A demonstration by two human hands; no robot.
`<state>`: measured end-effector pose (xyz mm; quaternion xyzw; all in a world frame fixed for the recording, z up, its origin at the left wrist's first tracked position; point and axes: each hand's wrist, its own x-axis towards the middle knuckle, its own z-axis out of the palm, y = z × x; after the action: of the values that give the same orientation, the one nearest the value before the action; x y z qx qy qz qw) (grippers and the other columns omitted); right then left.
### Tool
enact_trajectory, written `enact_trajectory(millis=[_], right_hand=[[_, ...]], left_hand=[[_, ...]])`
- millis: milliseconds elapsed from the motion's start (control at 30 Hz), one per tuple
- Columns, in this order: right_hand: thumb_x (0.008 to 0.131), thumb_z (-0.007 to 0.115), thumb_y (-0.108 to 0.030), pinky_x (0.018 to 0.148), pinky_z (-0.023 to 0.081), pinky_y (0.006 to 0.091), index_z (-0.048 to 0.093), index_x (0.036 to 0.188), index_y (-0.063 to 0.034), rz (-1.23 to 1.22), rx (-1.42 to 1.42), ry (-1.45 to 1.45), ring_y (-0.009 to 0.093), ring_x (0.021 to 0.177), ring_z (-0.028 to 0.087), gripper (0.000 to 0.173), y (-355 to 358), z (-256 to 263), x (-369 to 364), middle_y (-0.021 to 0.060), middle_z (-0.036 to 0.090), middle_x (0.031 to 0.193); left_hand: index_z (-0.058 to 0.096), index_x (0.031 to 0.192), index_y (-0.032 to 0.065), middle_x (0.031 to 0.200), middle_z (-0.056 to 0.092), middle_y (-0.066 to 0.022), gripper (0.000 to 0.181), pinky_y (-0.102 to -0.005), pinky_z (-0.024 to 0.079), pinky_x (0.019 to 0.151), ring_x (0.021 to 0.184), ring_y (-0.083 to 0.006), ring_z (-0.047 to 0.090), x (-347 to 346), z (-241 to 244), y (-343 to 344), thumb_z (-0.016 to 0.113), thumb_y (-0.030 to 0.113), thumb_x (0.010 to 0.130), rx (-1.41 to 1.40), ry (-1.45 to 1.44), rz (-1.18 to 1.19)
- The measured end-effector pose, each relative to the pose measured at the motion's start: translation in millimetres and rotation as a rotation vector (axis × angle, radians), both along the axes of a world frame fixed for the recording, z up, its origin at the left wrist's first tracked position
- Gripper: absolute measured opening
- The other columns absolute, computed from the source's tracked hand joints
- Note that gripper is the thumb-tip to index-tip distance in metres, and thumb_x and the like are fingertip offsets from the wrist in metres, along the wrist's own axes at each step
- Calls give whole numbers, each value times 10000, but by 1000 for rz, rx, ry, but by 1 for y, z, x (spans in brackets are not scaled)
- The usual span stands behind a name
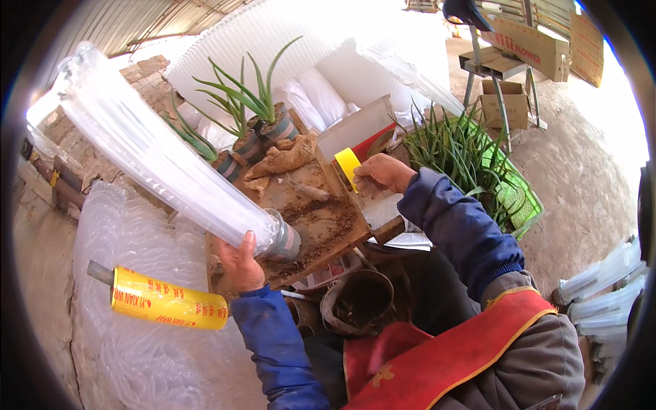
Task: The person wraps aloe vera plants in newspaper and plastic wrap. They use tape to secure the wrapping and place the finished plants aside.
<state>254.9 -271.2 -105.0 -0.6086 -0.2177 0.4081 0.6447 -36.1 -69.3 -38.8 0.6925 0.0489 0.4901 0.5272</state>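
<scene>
My left hand (242,264) grips the lower end of a long clear plastic sleeve (164,154) at a plant pot (288,245). The pot lies tilted at the near left of a soil-strewn wooden board (333,215). White glare and plastic hide what is inside the sleeve. At the board's right edge, my right hand (384,176) has its fingers bent at a roll of yellow adhesive tape (348,166), the fingertips on its near side. Between the hands lie a small tool with a wooden handle (312,192) and a dirty brown cloth glove (284,160).
Potted aloe plants (277,123) stand behind the glove. A green plastic crate (523,200) holds many loose aloe plants at right. Below the board is a dirty bucket (359,302). A yellow wrap roll (169,300) lies over stacked plastic sleeves (133,241) at left.
</scene>
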Motion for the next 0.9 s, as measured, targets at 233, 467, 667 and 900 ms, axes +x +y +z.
enact_trajectory(millis=[233,467,667,900], right_hand=[[952,580,-217,485,545,293,687,829,7,-59,55,-185,185,523,658,277,-4,40,-29,94,687,691],[1000,481,-263,464,446,255,616,755,-30,53,38,-499,140,480,582,364,-67,95,-89,60,616,599],[995,538,-252,416,461,241,615,844,-2,-156,-37,-449,140,455,582,302,-140,33,-146,70,623,616],[1005,562,-361,427,460,255,598,856,-62,-143,95,-372,140,464,568,336,-117,-72,-158,47,609,640]], left_hand=[[497,1314,-20,1192,602,-118,540,-340,454,966,1065,-207,588,-3,-4,-1,687,133,832,-102,-45,4],[506,1289,-15,1138,636,-133,552,-344,503,881,999,-193,618,-5,-16,13,738,185,830,4,-39,79],[491,1319,-18,1165,629,-133,604,-334,482,926,1062,-193,602,12,-11,-2,753,174,810,-12,-152,-6],[522,1287,-12,1127,648,-122,548,-334,503,896,1016,-186,626,-1,-8,0,756,160,821,-58,-150,-75]])
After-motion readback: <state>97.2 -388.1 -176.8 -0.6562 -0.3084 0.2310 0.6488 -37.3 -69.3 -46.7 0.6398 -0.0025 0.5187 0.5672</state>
